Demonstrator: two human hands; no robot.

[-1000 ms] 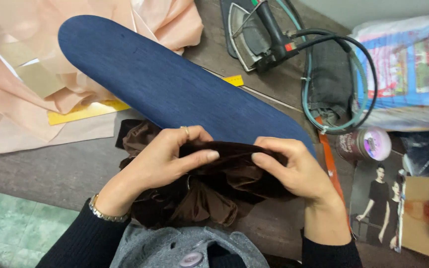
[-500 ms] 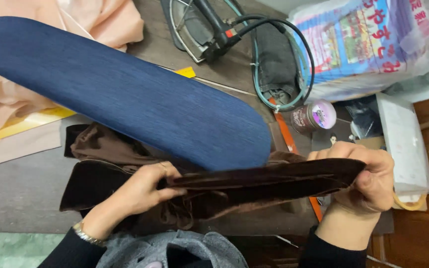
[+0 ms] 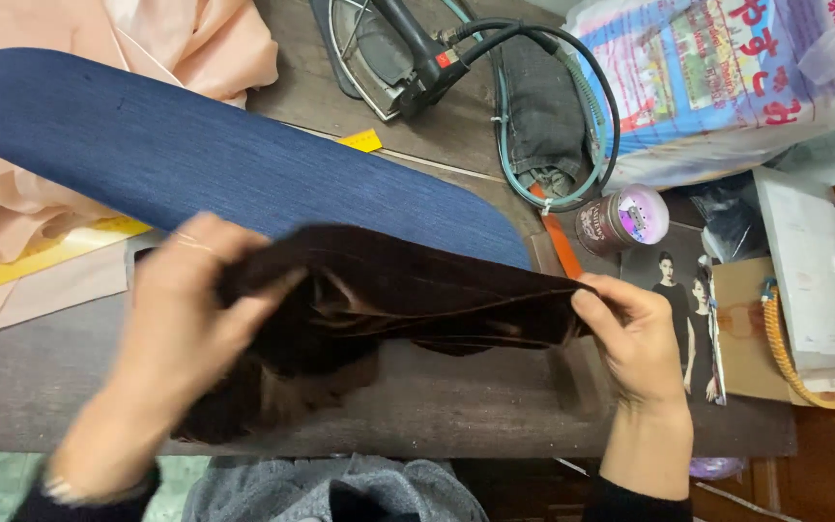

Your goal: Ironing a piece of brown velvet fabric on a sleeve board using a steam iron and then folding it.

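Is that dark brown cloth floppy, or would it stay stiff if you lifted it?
Probably floppy: the dark brown cloth sags and folds between the left hand and the right hand. It looks light too, since fingertips alone hold it up. Its soft sheen hints it may be a bit slippery.

Both hands up, spread wide apart, each pinching shut.

The left hand (image 3: 190, 319) is blurred, raised above the wrist, fingers curled over and thumb pressing in from the side, a thin ring showing on one finger and a bracelet at the wrist. The right hand (image 3: 635, 338) sits far off to the other side, thumb on top, fingers folded beneath, forearm in a dark sleeve running straight down.
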